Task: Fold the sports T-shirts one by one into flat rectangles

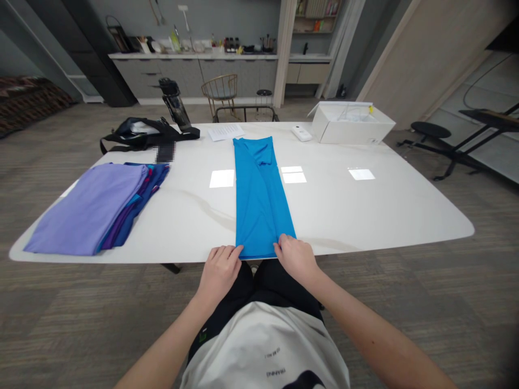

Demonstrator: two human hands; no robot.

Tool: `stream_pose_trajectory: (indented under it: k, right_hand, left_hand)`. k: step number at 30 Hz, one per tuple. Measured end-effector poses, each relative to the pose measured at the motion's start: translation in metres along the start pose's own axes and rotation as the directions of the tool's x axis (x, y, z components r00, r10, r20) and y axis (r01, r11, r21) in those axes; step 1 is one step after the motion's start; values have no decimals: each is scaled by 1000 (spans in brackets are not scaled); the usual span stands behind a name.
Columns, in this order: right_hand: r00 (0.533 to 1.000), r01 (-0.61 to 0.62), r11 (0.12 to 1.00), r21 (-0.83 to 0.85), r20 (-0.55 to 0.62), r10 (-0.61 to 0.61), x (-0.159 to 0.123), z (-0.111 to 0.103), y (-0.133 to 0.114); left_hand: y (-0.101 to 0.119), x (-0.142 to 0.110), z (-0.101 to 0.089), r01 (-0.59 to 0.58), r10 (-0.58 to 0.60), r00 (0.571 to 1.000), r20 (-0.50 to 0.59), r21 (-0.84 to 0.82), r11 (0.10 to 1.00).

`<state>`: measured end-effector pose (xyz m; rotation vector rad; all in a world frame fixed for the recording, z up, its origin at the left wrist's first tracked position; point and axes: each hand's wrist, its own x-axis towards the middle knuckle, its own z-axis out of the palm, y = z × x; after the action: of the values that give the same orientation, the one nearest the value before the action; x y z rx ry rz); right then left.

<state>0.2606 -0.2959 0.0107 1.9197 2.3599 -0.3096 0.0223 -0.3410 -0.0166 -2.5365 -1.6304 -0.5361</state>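
A bright blue shirt (259,200) lies on the white table (344,216) in front of me, folded into a long narrow strip. Its near edge runs along the table's front edge. My left hand (222,265) pinches the near left corner, fingers curled and thumb on the cloth. At the near right corner, my right hand (295,256) is closed on the cloth, its fingertips partly hidden. Near the far end, a smaller folded piece of cloth shows on top of the strip. To the left lies a stack of folded clothes (91,205), lavender on top with darker blue and purple layers below.
A black bag (140,132), a dark bottle (174,102) and white paper (226,132) stand or lie along the far left. An open white box (351,124) and a small white device (301,133) occupy the far right. Stools and a chair (221,89) stand beyond.
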Motion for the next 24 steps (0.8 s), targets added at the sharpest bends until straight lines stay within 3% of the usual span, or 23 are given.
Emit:
stream_pose_trajectory:
  k: [7, 14, 18, 21, 24]
  right_hand:
    - [1000, 1, 996, 87, 17, -2, 4, -9, 4]
    - [1000, 4, 994, 109, 19, -6, 0, -3, 11]
    - [1000, 25, 988, 150, -1, -25, 0, -4, 18]
    - [986, 153, 965, 214, -101, -134, 7, -7, 26]
    - [915, 373, 914, 163, -230, -332, 21, -8, 29]
  left_hand:
    - [7, -5, 0, 8, -19, 995, 97, 115, 993]
    - [5, -5, -12, 3, -3, 993, 119, 0, 1000]
    - [-12, 6, -16, -104, 120, 987, 102, -153, 983]
    - [-26, 27, -12, -172, 202, 975, 88, -275, 946]
    - [-32, 56, 2, -181, 217, 973, 83, -310, 933]
